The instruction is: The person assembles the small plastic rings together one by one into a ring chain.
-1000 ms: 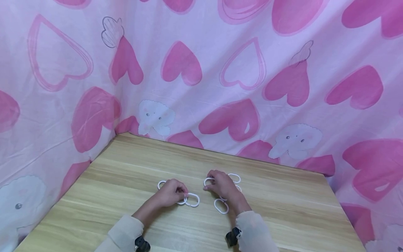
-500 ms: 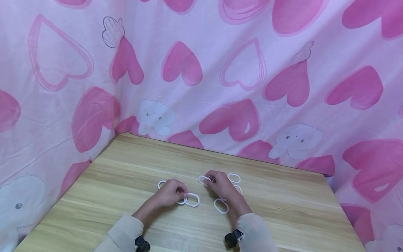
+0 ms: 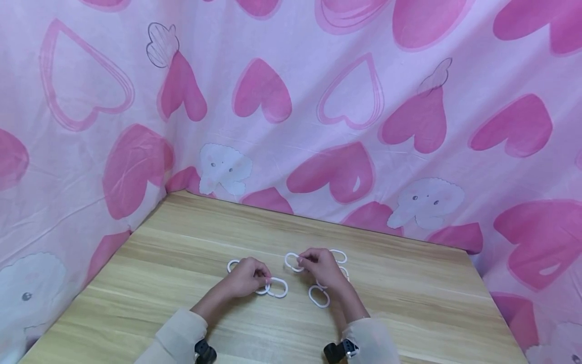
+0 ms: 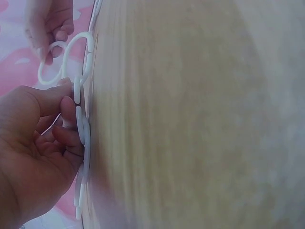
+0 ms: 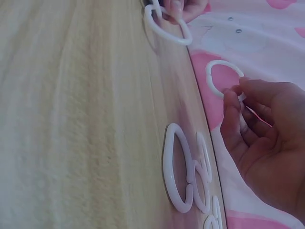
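My left hand (image 3: 247,277) pinches a linked chain of white oval rings; one end ring (image 3: 278,287) sticks out to its right and others show at its upper left. In the left wrist view the linked rings (image 4: 86,67) run along beside my left hand (image 4: 38,148). Between thumb and fingertips my right hand (image 3: 324,266) grips one white ring (image 3: 292,262), raised off the table and apart from the chain. The right wrist view shows that ring (image 5: 219,63) with a small gap in it, pinched by my right hand (image 5: 271,129).
Several more white rings lie beside and beneath my right wrist, among them a near one (image 3: 319,297) and a far one (image 3: 338,256). The wooden table (image 3: 409,303) meets a pink heart-patterned cloth (image 3: 273,151) at its back and left edges.
My right hand has turned a little, and its ring has shifted left and now shows more fully beyond the fingertips. My left hand and its chain have stayed put.
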`<state>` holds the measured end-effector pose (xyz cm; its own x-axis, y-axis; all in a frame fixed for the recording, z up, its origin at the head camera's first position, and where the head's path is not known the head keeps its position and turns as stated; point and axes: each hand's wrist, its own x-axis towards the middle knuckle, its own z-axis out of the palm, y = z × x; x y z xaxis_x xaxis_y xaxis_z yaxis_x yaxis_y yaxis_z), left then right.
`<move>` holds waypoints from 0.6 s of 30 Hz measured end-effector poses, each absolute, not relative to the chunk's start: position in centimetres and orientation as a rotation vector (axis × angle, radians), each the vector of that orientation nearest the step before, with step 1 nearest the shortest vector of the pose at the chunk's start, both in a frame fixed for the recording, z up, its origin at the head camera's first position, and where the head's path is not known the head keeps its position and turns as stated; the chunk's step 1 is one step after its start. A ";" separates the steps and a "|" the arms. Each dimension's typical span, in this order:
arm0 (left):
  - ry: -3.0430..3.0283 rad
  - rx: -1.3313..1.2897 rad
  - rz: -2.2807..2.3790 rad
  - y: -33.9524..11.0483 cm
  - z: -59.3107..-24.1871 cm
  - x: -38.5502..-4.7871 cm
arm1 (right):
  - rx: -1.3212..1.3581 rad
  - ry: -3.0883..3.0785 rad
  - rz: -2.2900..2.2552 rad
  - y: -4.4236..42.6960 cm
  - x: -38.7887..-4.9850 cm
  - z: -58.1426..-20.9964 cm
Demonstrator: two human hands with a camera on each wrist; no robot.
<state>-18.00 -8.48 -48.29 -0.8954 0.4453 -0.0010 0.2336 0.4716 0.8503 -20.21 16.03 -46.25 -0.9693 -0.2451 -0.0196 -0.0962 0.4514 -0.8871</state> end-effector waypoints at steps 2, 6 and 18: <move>2.493 0.584 1.393 -8.5 -48.3 -18.0 | -0.298 2.516 -1.577 16.1 -19.9 -46.1; 2.490 0.577 1.395 -8.5 -48.2 -18.0 | -0.309 2.447 -1.625 16.1 -19.3 -46.0; 2.510 0.617 1.397 -8.5 -48.3 -18.0 | -0.373 2.370 -1.659 15.2 -17.7 -46.2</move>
<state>-18.01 -8.54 -48.29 -0.8921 0.4510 0.0252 0.2591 0.4651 0.8465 -17.72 15.25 -46.22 -0.9426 -0.3319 -0.0371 -0.0787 0.3287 -0.9412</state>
